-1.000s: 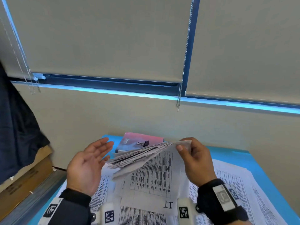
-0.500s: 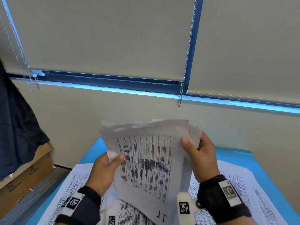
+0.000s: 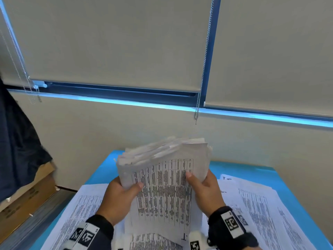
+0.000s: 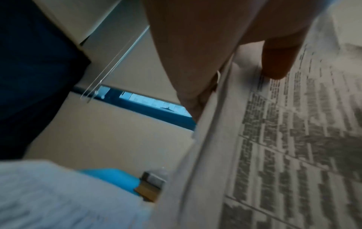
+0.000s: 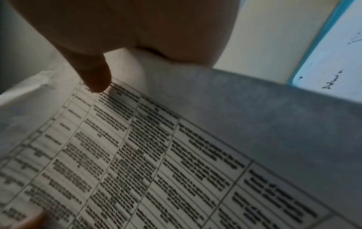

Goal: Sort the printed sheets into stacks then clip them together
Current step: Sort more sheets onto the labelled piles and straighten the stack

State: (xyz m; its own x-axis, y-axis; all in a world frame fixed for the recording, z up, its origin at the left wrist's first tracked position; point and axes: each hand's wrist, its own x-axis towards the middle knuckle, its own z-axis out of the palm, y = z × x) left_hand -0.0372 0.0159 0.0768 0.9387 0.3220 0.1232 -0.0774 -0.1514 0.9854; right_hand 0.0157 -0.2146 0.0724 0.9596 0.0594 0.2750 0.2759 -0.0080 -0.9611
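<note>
A thick bundle of printed sheets (image 3: 164, 184) with table text stands nearly upright over the blue table (image 3: 255, 171), its top edges fanned and uneven. My left hand (image 3: 122, 193) grips the bundle's left edge, thumb on the front page. On the right edge my right hand (image 3: 201, 186) holds it the same way, thumb across the print. In the left wrist view the thumb (image 4: 278, 62) presses the printed page (image 4: 293, 147). The right wrist view has the thumb (image 5: 94, 77) on the sheet (image 5: 156, 155). No clip is in view.
More printed sheets lie spread on the table at the left (image 3: 79, 212) and right (image 3: 261, 210). A wall with lowered blinds and hanging bead chains (image 3: 203, 69) is just behind. Cardboard boxes (image 3: 23, 201) and dark cloth (image 3: 16, 145) sit at the left.
The bundle, held flat by my right hand alone a second ago, was tipped upright; my left hand closed on its left edge. Since then the bundle dropped slightly lower.
</note>
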